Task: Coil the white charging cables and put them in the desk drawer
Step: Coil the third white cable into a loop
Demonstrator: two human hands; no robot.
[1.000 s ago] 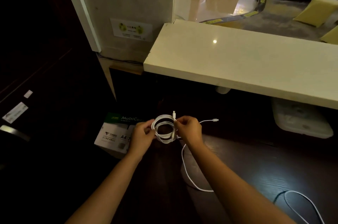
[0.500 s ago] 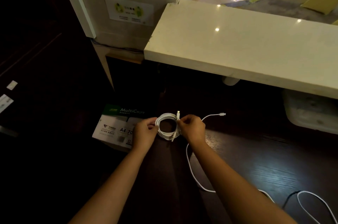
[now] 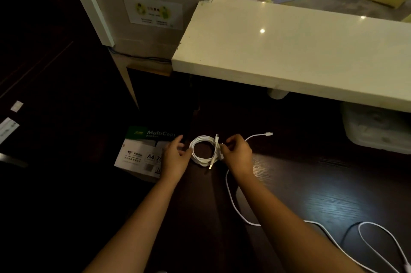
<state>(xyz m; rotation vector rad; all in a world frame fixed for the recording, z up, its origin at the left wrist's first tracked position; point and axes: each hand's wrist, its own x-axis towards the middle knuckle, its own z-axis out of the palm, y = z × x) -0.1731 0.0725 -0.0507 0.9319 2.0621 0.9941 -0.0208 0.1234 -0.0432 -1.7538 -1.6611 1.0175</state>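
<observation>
A white charging cable wound into a small round coil (image 3: pixel 201 150) hangs just above the dark wooden desk (image 3: pixel 333 194). My right hand (image 3: pixel 236 154) pinches the coil's right side, where two plug ends stick out. My left hand (image 3: pixel 175 157) is at the coil's left edge with its fingers spread, thumb touching the loops. A second white cable (image 3: pixel 235 206) lies loose on the desk, running from a plug near my right hand down to a loop at the bottom right corner. No drawer is visible.
A pack of A4 copy paper (image 3: pixel 138 154) lies left of my hands. A pale stone counter (image 3: pixel 289 50) overhangs the desk's back. A white plastic container (image 3: pixel 375 130) sits under it at the right. The left side is dark.
My left hand has loosened from the coil and its fingers have spread. The right hand keeps its pinch. The camera has tilted down slightly.
</observation>
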